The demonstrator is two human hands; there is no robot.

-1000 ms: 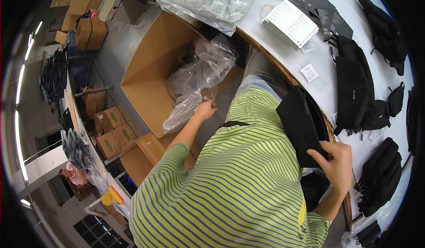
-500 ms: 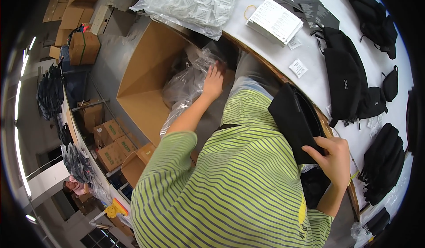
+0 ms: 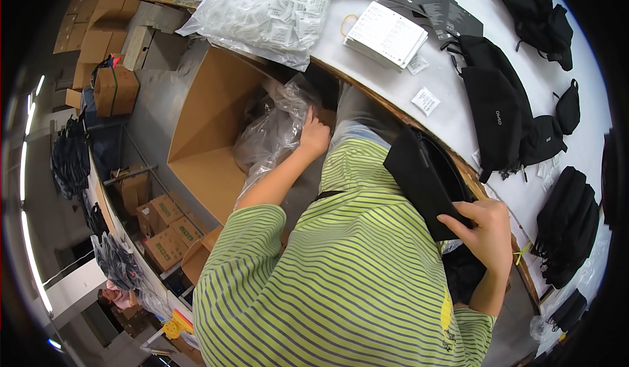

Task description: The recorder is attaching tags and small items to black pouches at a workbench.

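My right hand [image 3: 486,226] grips the lower end of a flat black fabric pouch [image 3: 426,187], thumb on its near face and fingers at its opening. The pouch is tilted beside my body at the table's edge. On my left, my left hand [image 3: 316,136] reaches into an open cardboard box [image 3: 200,141]. Its index finger points forward along a crumpled clear plastic bag [image 3: 272,128], while the other fingers curl against the plastic. The fingertips are partly hidden. Near the right hand, a black sling bag [image 3: 495,108] lies on the table.
The white table [image 3: 367,88] curves along my right. It carries a large clear bag of small white packets [image 3: 275,13], a stack of printed cards [image 3: 386,34], a single white packet [image 3: 426,101] and more black bags [image 3: 569,229]. Stacked cartons [image 3: 164,229] stand behind on the left.
My left hand's fingers have gone from spread to mostly curled at the plastic bag, with the index finger extended. My right hand still holds the black pouch. The whole view has shifted slightly.
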